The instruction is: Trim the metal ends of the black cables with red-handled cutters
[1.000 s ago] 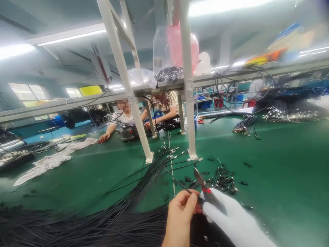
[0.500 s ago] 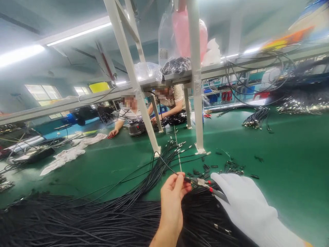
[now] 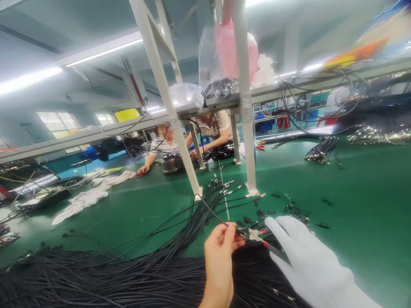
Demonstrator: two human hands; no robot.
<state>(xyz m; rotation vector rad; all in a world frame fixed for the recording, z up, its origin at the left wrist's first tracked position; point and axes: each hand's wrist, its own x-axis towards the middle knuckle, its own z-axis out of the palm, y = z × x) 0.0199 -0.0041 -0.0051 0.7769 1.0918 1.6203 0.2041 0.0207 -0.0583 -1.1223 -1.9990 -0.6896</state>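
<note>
My bare left hand pinches a black cable near its end, between thumb and fingers. In my right hand, which wears a white glove, is a pair of pliers with red and black handles. Their metal jaws meet the dark cable end just right of my left fingertips; whether they bite into it I cannot tell. A large heap of black cables lies under and left of my hands. Beyond them, a bundle of cables runs away with silvery connector ends.
Small black pieces are scattered beyond my right hand. White metal posts stand on the green table and carry a shelf. Two people sit across, behind a dark device. A white cloth lies at left, another cable bundle at right.
Both hands, with the cable and pliers, sit slightly lower and further right in view. The whole scene has also shifted a little downward. The hold on both things looks the same.
</note>
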